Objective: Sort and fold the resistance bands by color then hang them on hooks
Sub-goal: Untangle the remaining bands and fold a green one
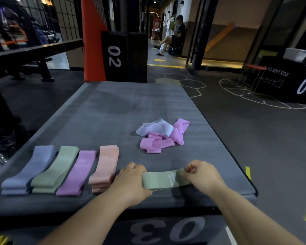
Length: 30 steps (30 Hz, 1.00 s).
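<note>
Both hands grip one green band near the front edge of the grey box top. The left hand has fingers curled over the band's left end, thumb beneath; the right hand pinches the right end between curled fingers and thumb. Both forearms reach in from the bottom of the view. The band is pulled flat between the hands, just above or on the surface (contact cannot be told), with a white printed mark near its right end, too small to read.

To the left, four folded stacks lie side by side: lavender stack, green stack, purple stack and peach stack. The peach one reads "15 LB"; the others carry faint numerals, not legible.

Behind the hands, well apart, a loose heap: a pale lavender band touching tangled pink bands.

Writing observed: "03" on the box front, below the hands; "02" on a black upright box; "SOFT BOX" and "04" on a black box at right
</note>
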Tool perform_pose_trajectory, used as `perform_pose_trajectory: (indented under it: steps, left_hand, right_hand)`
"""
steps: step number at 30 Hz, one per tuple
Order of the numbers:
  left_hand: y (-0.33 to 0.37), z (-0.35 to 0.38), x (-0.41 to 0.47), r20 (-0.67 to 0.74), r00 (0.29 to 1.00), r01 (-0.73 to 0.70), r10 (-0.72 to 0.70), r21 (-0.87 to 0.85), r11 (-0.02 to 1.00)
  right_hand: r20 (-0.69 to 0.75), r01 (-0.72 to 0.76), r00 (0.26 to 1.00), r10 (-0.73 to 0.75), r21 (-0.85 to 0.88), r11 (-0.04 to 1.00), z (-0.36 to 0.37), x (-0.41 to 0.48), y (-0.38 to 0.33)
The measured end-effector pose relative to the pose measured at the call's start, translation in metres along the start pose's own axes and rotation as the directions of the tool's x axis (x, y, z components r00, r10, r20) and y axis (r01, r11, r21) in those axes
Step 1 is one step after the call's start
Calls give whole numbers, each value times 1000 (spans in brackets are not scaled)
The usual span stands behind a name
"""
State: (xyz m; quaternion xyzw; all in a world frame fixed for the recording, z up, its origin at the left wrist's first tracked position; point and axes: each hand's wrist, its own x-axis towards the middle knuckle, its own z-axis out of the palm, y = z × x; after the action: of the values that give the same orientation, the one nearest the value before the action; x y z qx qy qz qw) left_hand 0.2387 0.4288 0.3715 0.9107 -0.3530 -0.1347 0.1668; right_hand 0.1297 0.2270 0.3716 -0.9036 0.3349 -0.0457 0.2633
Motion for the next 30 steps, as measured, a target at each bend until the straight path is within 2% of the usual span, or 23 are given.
perform_pose_trajectory:
  steps: [10,21,30]
  left_hand:
    - [0,-2,1,22,999,36,-36,-13,999]
    - [3,-3,1,18,998,67,-66,-48,997]
    - [1,0,2,-24,998,52,-53,-20,998]
  right_hand:
    - [-33,-4,999,5,33,999,3,2,2]
    - [-7,10,1000,-10,-32,999,3,3,-1]
    - [-13,48,999,-47,84,995,3,3,1]
